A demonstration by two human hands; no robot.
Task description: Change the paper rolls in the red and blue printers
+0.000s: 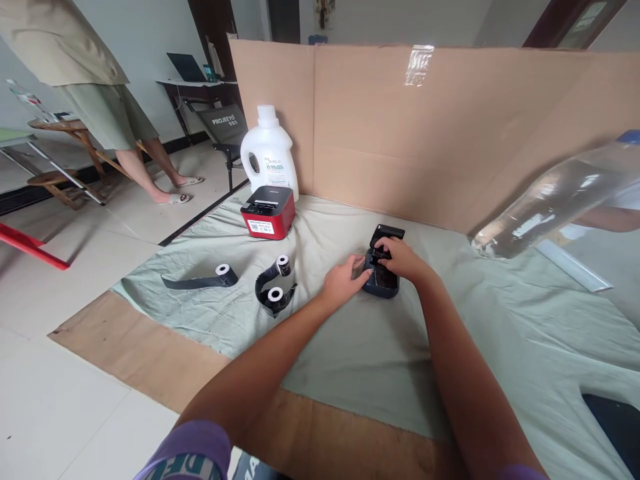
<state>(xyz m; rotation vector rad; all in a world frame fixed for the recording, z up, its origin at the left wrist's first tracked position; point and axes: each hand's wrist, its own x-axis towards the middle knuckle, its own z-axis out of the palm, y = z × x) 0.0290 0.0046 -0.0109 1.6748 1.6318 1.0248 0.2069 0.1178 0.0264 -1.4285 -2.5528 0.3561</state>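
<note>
A small dark printer (381,285) with its lid (390,231) raised stands on the pale green cloth. My left hand (345,277) grips its left side, thumb at the front and fingers along the edge. Over the open compartment, my right hand (404,259) has its fingers curled in at the lid's hinge and inner edge; what its fingertips touch is partly hidden. To the left lie a black paper roll (227,275) with a trailing strip and two more rolls, an upper one (283,265) and a lower one (275,297), joined by a curling dark strip.
A red and black printer (270,213) stands before a white jug (269,153). Behind is a cardboard panel (375,127); a large clear plastic bottle (550,197) leans at right. A dark flat object (615,427) lies lower right. Another person (100,100) stands at upper left.
</note>
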